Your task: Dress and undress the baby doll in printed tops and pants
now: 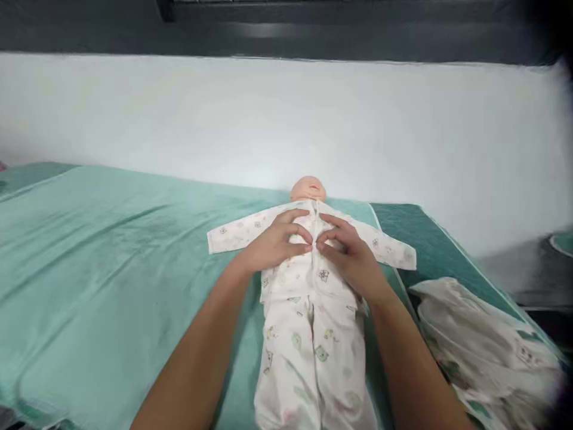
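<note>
A baby doll [308,189] lies on its back, its head toward the wall. It wears a white printed baby shirt [295,279], sleeves spread to both sides, and matching pants [295,352]. On the left of the shirt's front opening, my left hand [286,237] pinches the cloth edge between thumb and finger. Opposite it, my right hand [347,246] pinches the other edge, close to the left fingertips. Any fastener between the fingers is too small to make out. The doll's hands are not visible at the sleeve ends.
A light green sheet [111,269] covers the bed, with a darker green strip [398,221] along the right. A crumpled white printed cloth [483,340] lies at the right edge. Behind the bed stands a white wall [224,119] with a dark band [286,30] above.
</note>
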{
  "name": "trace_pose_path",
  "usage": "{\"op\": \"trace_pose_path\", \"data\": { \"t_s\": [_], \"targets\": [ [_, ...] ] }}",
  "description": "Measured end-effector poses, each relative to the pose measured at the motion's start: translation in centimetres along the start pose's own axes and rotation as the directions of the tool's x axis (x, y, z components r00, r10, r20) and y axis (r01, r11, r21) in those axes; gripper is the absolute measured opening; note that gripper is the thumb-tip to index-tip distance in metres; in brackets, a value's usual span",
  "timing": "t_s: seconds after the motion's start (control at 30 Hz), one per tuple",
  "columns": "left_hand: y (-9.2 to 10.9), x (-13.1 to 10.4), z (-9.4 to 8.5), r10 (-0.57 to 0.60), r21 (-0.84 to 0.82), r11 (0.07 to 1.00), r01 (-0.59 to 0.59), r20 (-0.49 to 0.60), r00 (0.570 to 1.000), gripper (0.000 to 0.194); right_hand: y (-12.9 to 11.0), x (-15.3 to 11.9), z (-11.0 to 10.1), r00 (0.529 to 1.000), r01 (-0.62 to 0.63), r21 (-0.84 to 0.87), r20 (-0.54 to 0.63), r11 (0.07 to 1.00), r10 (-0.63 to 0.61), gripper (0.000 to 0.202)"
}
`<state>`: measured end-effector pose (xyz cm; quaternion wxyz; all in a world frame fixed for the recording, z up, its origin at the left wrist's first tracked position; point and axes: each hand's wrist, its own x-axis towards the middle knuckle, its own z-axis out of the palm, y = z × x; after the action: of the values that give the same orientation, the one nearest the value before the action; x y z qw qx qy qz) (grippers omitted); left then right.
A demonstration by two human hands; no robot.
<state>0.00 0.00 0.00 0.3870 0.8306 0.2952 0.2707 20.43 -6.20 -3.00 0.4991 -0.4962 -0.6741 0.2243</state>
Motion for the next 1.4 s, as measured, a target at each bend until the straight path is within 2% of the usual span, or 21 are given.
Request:
{"op": "trace_pose_path", "data": {
  "t_s": [0.13, 0.33, 0.7, 0.77, 0.9, 1.17, 1.3, 1.4],
  "targets": [
    [-0.5, 0.3, 0.2, 0.018, -0.016, 1.000, -0.018, -0.041, 0.999, 0.017, -0.1, 0.2, 0.2, 1.000, 0.001, 0.003, -0.021, 1.000, -0.001, 0.003],
    [0.0, 0.1, 0.1, -0.020, -0.041, 0.999, 0.018, -0.052, 0.998, 0.022, -0.8, 0.2, 0.4, 0.997, -0.044, 0.011, -0.069, 0.999, 0.045, 0.005],
    [0.1, 0.0, 0.2, -0.019, -0.048, 0.999, 0.017, -0.056, 0.998, 0.015, -0.8, 0.1, -0.2, 0.999, -0.031, -0.038, 0.005, 0.999, 0.032, 0.006],
    [0.2, 0.0, 0.3, -0.026, -0.050, 0.998, 0.023, -0.064, 0.998, 0.016, -1.0, 0.0, -0.2, 1.000, -0.013, -0.062, 0.014, 0.998, 0.014, 0.012],
    [0.3, -0.1, 0.3, -0.019, -0.048, 0.999, 0.016, -0.069, 0.997, 0.016, -1.3, -0.1, 0.2, 1.000, -0.001, -0.091, -0.031, 0.996, -0.001, 0.012],
    [0.4, -0.1, 0.1, -0.014, -0.031, 0.999, 0.012, -0.055, 0.998, 0.018, -1.3, 0.0, 0.1, 0.997, -0.068, 0.000, -0.048, 0.998, 0.068, 0.005],
    [0.3, -0.1, 0.1, -0.013, -0.045, 0.999, 0.011, -0.051, 0.999, 0.018, -1.5, -0.1, -0.2, 0.998, -0.068, -0.043, -0.015, 0.997, 0.068, 0.009],
    [0.1, -0.1, 0.1, 0.009, -0.047, 0.999, -0.011, -0.051, 0.999, 0.016, -1.7, -0.2, 0.1, 0.998, -0.053, -0.101, -0.036, 0.993, 0.050, 0.009]
  ]
}}
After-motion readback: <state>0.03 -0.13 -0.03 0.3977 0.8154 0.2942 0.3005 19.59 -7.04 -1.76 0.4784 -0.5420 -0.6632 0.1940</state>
